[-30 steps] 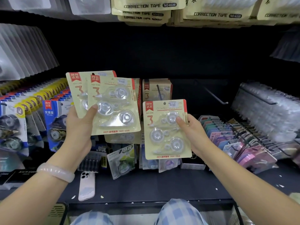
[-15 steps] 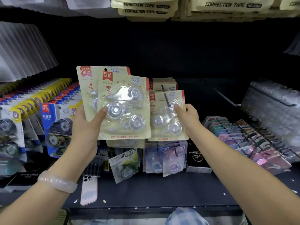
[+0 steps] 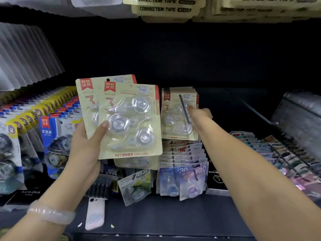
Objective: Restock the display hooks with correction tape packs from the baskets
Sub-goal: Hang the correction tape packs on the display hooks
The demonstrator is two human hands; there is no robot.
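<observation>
My left hand (image 3: pixel 83 141) is shut on two beige correction tape packs (image 3: pixel 132 119), fanned one behind the other, with the thumb across the front blister. To their right, a third pack (image 3: pixel 173 119) hangs on a dark display hook (image 3: pixel 184 108) whose rod passes in front of it. It sits against several like packs behind it. My right hand (image 3: pixel 199 117) reaches far in, with its fingertips gripping that pack's right side by the rod.
A bare hook (image 3: pixel 260 115) sticks out at the right. Blue packs (image 3: pixel 55 136) crowd the left and purple packs (image 3: pixel 182 181) hang below. A white phone (image 3: pixel 95 213) lies on the dark shelf (image 3: pixel 173 218). More beige correction tape packs (image 3: pixel 166 9) hang overhead.
My right hand carried its pack up and back onto the hook, then slid it along the rod toward the rear stack. My left hand rose slightly with its two packs.
</observation>
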